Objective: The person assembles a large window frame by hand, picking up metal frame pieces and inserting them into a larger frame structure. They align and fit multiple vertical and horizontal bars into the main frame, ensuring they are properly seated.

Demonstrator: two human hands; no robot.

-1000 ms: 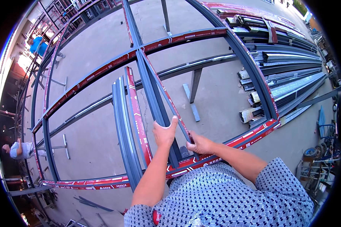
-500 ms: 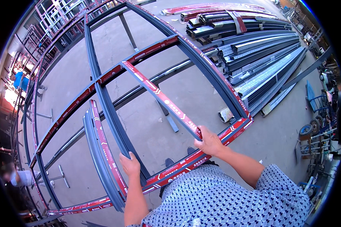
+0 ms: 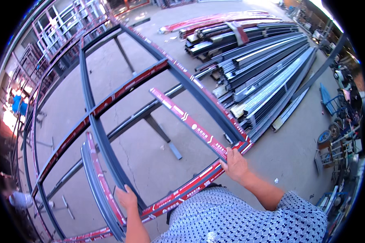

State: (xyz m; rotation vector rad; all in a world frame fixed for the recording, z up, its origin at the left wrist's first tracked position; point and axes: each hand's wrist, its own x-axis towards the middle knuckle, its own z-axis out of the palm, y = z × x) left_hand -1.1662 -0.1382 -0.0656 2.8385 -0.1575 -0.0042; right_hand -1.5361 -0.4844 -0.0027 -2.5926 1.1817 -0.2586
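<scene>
A long metal profile strip with red film [image 3: 190,123] slants over the right opening of a large dark window frame [image 3: 113,152]. My right hand [image 3: 236,165] is closed round its near end, close to the frame's near rail. The strip's far end hangs free of the frame's red-filmed crossbar [image 3: 129,83]. My left hand [image 3: 127,197] is at the near part of the frame's dark middle bar, its fingers seemingly wrapped over the bar's edge. Beside it, loose grey and red profile lengths [image 3: 99,182] lie across the left opening.
Stacked metal profiles [image 3: 267,73] lie on the floor to the right. Support bars [image 3: 158,127] pass below the frame. A wheeled cart [image 3: 328,137] and clutter line the far right edge. More frames [image 3: 65,28] stand at the back left; two people are at the left edge.
The strip's far end has come away from the crossbar and moved nearer to me, with my right hand still round its near end. My left hand has slid nearer along the middle bar.
</scene>
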